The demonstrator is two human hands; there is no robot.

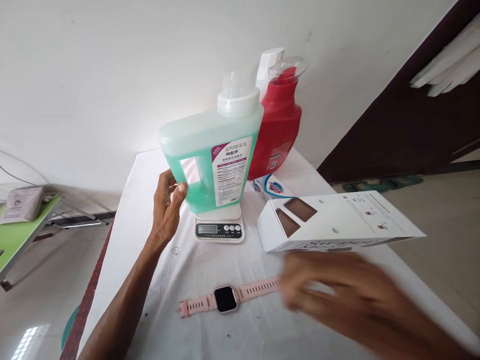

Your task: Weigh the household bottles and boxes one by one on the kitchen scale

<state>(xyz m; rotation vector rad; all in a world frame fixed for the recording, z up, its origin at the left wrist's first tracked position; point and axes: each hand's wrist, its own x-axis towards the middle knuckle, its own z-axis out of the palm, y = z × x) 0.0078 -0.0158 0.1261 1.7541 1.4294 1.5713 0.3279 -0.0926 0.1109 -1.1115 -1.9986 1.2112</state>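
Observation:
A large bottle of green liquid detergent (198,142) with a white cap rests on a small white kitchen scale (219,231). My left hand (167,207) is wrapped around the left side of the bottle by its handle opening, thumb in front and fingers partly hidden behind. The scale's small display looks blank. In front of the scale lies a smartwatch (225,299) with a pink strap, its dark screen facing up. My right hand (330,285) is smeared by motion over the strap's right end; whether it touches the strap or holds anything cannot be made out.
Behind the bottle stand a red bottle (279,125) and a white-topped container (270,61). A soap box (270,188) and a long white carton (337,217) lie on the right of the white-covered table (127,200). A green table (22,235) stands at left.

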